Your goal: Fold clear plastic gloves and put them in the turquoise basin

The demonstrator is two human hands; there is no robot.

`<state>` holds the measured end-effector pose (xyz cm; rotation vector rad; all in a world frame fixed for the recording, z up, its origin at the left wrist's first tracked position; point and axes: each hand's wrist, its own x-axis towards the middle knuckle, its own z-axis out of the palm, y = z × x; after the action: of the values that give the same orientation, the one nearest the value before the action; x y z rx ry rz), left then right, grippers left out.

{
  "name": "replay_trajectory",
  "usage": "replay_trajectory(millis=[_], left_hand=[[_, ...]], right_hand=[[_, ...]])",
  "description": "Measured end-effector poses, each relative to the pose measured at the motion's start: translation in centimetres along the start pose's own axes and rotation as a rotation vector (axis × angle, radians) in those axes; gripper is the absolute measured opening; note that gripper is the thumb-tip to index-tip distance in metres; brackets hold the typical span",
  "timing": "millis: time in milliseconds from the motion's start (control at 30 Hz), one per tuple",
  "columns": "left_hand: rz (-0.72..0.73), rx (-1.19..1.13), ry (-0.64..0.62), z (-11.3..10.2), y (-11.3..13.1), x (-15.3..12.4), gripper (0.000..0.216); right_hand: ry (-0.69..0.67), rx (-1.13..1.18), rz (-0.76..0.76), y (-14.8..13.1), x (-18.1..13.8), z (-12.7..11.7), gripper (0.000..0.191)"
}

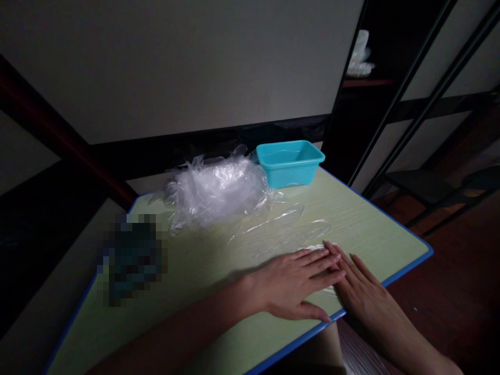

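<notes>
A thin clear plastic disposable glove (273, 233) lies spread on the pale green table (187, 297), its finger shapes pointing away from me. My left hand (299, 284) rests palm down over its near part, fingers stretched out to the right. Beside it, my right hand (357, 284) lies flat near the table's front edge, with its fingertips meeting those of the left. The plastic beneath both palms is hidden. Further back sits a crumpled heap of clear plastic gloves (224, 190).
A turquoise plastic basin (291, 169) stands at the table's back corner, right of the heap. On the left side is a dark, pixelated object (135, 260). Cabinet panels (214, 62) rise behind the table. A dark chair (429, 190) stands at the right.
</notes>
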<state>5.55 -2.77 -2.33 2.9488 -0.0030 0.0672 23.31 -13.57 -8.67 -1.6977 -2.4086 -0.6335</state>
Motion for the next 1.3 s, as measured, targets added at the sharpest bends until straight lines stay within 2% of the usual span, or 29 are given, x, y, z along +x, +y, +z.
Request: replay_trajectory(millis=[267, 433, 700, 933, 1300], left_hand=[[-0.021, -0.067, -0.004, 0.2, -0.3, -1.3, 0.063], [-0.089, -0.123, -0.019, 0.1, -0.3, -3.8, 0.062], [-0.193, -0.148, -0.019, 0.2, -0.2, -7.1, 0.067], [-0.201, -0.126, 0.0, 0.4, -0.1, -7.5, 0.076], [-0.297, -0.071, -0.026, 0.2, 0.1, -8.4, 0.083]], right_hand=[[-0.005, 0.016, 0.008, 0.1, 0.3, -0.5, 0.069], [-0.054, -0.002, 0.035, 0.1, 0.5, -1.1, 0.071], [-0.056, -0.013, 0.007, 0.3, 0.5, -1.1, 0.069], [-0.067, -0.015, -0.001, 0.4, 0.4, -1.1, 0.069], [-0.126, 0.06, 0.024, 1.4, -0.5, -0.8, 0.072]])
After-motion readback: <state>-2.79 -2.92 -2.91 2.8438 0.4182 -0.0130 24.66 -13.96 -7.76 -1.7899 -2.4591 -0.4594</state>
